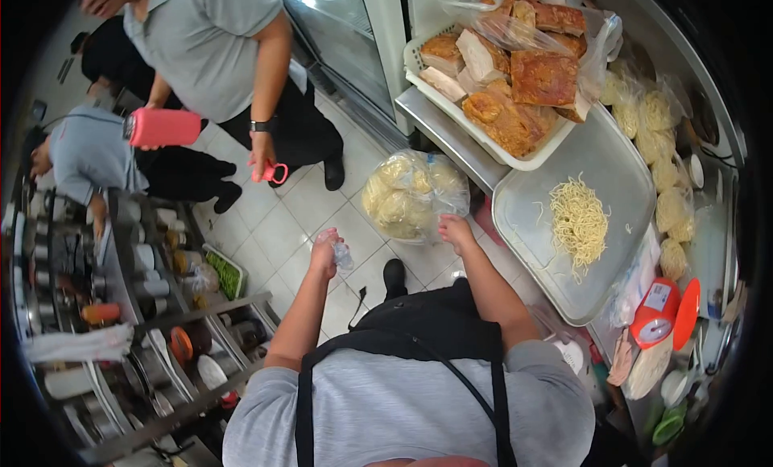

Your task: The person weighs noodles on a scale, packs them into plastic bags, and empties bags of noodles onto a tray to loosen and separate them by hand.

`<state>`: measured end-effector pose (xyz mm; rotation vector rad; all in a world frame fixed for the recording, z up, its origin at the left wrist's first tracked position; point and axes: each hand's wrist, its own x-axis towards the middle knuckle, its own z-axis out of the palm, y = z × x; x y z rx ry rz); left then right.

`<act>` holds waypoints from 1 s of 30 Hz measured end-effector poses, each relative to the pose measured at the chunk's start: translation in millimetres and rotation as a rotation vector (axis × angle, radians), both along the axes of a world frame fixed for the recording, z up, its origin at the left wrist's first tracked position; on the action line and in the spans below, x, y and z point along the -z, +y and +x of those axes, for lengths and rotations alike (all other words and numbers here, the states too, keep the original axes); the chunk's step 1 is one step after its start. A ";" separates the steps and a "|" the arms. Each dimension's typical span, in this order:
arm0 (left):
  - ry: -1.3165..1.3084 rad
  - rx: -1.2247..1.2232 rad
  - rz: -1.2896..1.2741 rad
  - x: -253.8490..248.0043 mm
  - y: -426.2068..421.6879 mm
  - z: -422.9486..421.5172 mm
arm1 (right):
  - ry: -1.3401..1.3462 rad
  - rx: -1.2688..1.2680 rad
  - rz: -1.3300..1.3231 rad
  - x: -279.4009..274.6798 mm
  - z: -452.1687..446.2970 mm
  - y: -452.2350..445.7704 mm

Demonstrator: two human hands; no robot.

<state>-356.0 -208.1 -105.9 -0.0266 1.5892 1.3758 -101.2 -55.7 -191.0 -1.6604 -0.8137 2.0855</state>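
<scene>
My right hand (457, 233) is closed on the edge of a clear plastic bag of noodles (407, 195), which hangs above the tiled floor. Pale yellow noodle bundles show through the plastic. Lower and to the left, my left hand (325, 254) is closed around a crumpled piece of clear plastic (344, 256). Whether that piece is a bag or a glove, I cannot tell. A loose pile of noodles (580, 225) lies on a metal tray (515, 217) to my right, beyond the reach of both hands.
A white basket (515, 157) of roasted pork slabs (543, 76) stands behind the tray. More bagged noodles (672, 209) and a red scale (656, 314) line the right side. Front left, a person (209, 48) holds a pink bottle (165, 127). Shelving with containers (193, 338) runs along my left.
</scene>
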 end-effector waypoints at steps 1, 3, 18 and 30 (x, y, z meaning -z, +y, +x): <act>0.030 0.055 -0.036 12.4 5.0 -12.4 | -0.033 0.067 -0.018 10.4 -3.4 1.6; 0.068 0.172 -0.088 33.0 19.8 -29.8 | -0.093 0.192 -0.046 40.5 -14.8 6.7; 0.321 0.840 -0.127 103.5 106.6 -8.3 | -0.782 -0.145 1.102 128.8 -51.3 66.1; 0.585 1.003 -0.049 123.2 121.0 0.3 | -1.158 -0.595 0.592 96.9 -68.9 109.7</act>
